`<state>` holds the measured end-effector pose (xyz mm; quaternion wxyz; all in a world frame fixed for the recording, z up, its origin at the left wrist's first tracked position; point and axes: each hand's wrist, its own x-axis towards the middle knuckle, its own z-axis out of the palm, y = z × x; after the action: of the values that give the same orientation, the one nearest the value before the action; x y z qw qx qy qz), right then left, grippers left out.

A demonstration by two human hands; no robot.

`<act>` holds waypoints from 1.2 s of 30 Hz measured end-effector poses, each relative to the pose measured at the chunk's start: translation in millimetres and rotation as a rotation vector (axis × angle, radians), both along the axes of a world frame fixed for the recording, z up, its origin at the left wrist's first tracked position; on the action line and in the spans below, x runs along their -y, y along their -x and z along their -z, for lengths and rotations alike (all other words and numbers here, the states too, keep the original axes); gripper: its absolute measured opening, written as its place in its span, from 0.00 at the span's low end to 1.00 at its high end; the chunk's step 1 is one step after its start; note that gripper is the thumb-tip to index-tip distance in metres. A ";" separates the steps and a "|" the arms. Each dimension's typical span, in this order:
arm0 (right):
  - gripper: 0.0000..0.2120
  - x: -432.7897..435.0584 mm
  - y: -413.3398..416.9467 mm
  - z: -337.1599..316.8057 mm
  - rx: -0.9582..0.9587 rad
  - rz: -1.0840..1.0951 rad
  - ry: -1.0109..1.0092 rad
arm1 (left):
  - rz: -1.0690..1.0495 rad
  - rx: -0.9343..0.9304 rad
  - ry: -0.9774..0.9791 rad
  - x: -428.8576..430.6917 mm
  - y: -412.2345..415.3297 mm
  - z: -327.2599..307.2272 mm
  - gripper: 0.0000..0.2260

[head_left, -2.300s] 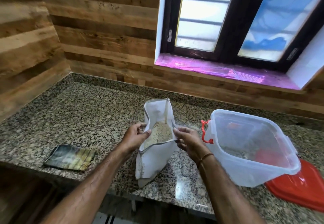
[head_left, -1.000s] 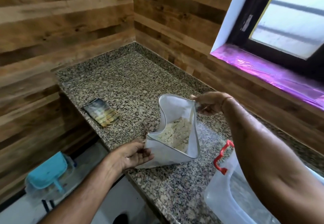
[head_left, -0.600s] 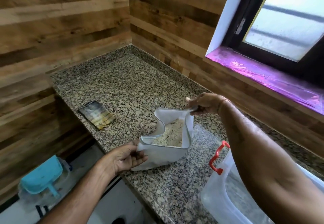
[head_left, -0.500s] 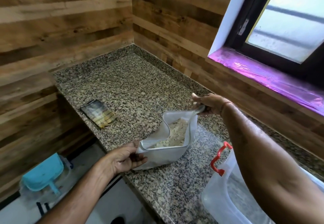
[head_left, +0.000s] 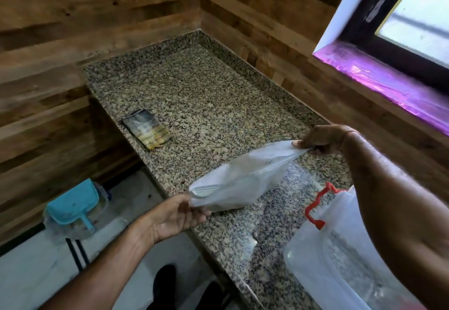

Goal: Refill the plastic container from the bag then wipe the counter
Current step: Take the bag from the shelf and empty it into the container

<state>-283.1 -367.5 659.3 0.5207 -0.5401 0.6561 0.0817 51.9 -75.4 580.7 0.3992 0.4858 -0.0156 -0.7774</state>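
1. Stretching the bag [head_left: 238, 181] taut between both hands was the step in hand, judged to be a lift toward the plastic container [head_left: 340, 256].
2. The left hand [head_left: 177, 215] pinched the bag's near corner, and the right hand [head_left: 320, 139] pinched the far corner.
3. The bag hung low over the counter [head_left: 206, 86] with its mouth drawn flat. Whether its underside touched the granite could not be told.
4. The container stood open just beside the bag, with its red latch [head_left: 315, 206] toward it.
5. Even tension was advisable during transfer. One corner needed to clear the container rim before it alone was slackened.
6. A slipping pinch risked spillage. The folded cloth [head_left: 145, 129] lay well apart, untouched.
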 end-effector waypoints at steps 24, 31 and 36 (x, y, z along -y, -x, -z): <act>0.07 -18.9 4.9 25.8 0.353 0.402 -0.015 | 0.238 0.181 0.345 -15.2 3.3 14.2 0.48; 0.08 -15.3 -22.1 -4.7 -0.014 0.008 0.066 | 0.226 0.048 0.162 31.2 0.0 7.1 0.37; 0.20 -2.1 -66.3 -23.1 -0.090 -0.148 0.172 | 0.132 0.200 0.042 46.3 3.0 15.2 0.48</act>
<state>-216.8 -365.4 682.4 0.4349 -0.6255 0.6418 0.0874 48.9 -121.7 565.5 0.3540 0.5503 -0.1036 -0.7491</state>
